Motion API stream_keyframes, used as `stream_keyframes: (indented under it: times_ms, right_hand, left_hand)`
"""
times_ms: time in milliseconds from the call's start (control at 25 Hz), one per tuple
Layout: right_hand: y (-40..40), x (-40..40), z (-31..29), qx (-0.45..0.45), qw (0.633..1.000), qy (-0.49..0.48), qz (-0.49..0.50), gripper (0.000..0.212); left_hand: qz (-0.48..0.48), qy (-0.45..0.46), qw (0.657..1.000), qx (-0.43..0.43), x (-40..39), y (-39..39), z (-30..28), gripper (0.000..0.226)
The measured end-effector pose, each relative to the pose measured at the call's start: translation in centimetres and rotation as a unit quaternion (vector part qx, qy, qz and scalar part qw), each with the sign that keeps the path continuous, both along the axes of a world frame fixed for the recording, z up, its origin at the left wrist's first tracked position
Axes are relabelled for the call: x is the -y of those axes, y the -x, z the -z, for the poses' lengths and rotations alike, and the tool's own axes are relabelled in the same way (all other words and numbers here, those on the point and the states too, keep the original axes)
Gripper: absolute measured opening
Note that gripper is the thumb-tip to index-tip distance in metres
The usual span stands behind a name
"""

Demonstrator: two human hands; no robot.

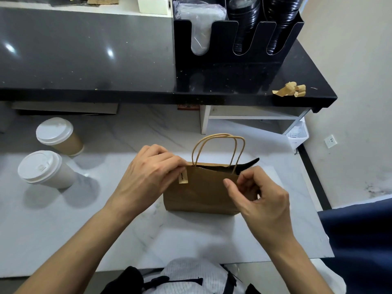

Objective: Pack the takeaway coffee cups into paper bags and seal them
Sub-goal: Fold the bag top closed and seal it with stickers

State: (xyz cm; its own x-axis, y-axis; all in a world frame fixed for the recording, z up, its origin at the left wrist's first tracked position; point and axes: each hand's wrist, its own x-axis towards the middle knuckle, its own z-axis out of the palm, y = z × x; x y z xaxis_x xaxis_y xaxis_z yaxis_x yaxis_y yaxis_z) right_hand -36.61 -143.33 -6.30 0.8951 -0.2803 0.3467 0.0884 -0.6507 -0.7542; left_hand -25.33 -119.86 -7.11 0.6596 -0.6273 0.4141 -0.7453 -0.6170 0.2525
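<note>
Right now, right hand point(257, 200) sat lower right of centre, fingers loosely curled, holding nothing, just beside the paper bag point(201, 189) at frame centre. Left hand point(148, 172) pinched a sticker point(183, 177) at the bag's top left corner. Best to press the mouth flat, then fold the sticker over. Two lidded cups point(45, 168) stood unpacked, mid left.

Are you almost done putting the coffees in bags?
Not yet. One paper bag stands upright; what's inside can't be seen. The left hand pinches a small sticker at its top corner, and the right hand is at the other corner. Two lidded cups, brown and white, wait unbagged.
</note>
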Motion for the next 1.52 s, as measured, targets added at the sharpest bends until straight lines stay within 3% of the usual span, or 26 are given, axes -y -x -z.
stream_keyframes:
  times_ms: [200, 440, 720, 880, 1080, 1400, 1520]
  right_hand:
    - [0.0, 2.9, 0.7, 0.018, 0.993, 0.109, 0.042, 0.027]
    - [-0.3, 4.8, 1.2, -0.079, 0.992, 0.090, -0.036, 0.024]
    - [-1.4, 6.4, 1.5, -0.053, 0.992, 0.080, -0.080, 0.023]
    - [-1.9, 7.0, 1.6, -0.033, 0.991, 0.091, -0.096, 0.020]
    - [-2.5, 7.7, 1.4, -0.026, 0.988, 0.096, -0.121, 0.020]
    - [-4.2, 8.8, 1.7, -0.037, 0.988, 0.033, -0.145, 0.027]
    - [-4.7, 9.1, 1.6, -0.031, 0.987, 0.028, -0.153, 0.026]
  left_hand:
    - [-0.012, 0.010, 1.000, -0.027, 0.0, 0.5, 0.0, 0.018]
    - [-0.029, 0.039, 0.999, -0.019, 0.9, 1.5, -0.9, 0.017]
    - [-0.017, 0.110, 0.993, 0.036, 3.3, 4.4, -2.9, 0.007]
    - [0.015, 0.080, 0.997, -0.018, 5.3, 5.5, -2.3, 0.022]
    - [-0.014, 0.027, 0.998, -0.056, 7.5, 4.9, -1.1, 0.046]
    - [-0.055, 0.009, 0.990, -0.127, 10.4, 2.9, -1.3, 0.021]
    - [-0.075, 0.007, 0.988, -0.138, 10.9, 2.6, -1.1, 0.022]
